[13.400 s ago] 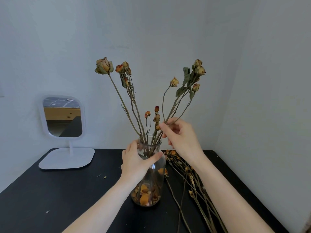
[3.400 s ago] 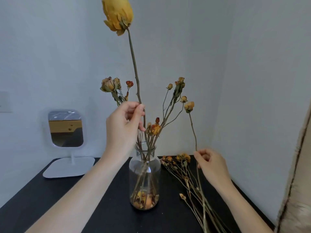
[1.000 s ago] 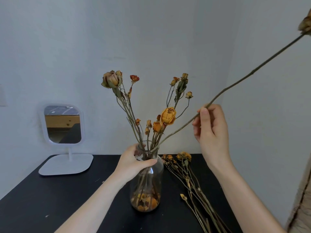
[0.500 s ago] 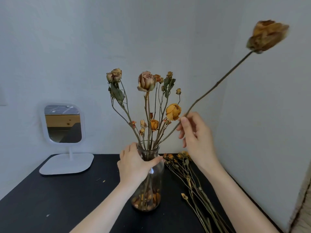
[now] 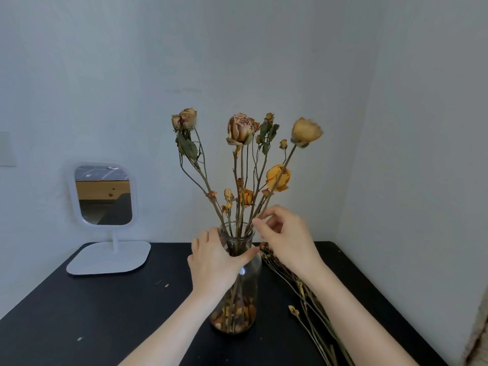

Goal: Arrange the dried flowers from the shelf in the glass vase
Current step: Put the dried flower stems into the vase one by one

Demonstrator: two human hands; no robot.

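While the left hand (image 5: 214, 262) steadies the glass vase (image 5: 245, 294), the right hand (image 5: 287, 241) seats one more dried rose (image 5: 306, 132) among the bunch.

Nearest, the left fingers (image 5: 208, 239) curl round the vase's neck, thumb across its front. The right fingers (image 5: 260, 224), just above the mouth, pinch the rose's stem between thumb and forefinger, and its foot seems to be inside the glass. The step in hand looks like settling this stem. Next comes a gentle release, sparing the brittle head, then a reach below and right of the fingers for the loose stems (image 5: 311, 299) lying on the black worktop (image 5: 105, 313). Left of the fingers and farther back stands a white-framed mirror (image 5: 103, 196). Beyond it, bare pale walls (image 5: 237, 62) meet in a corner.
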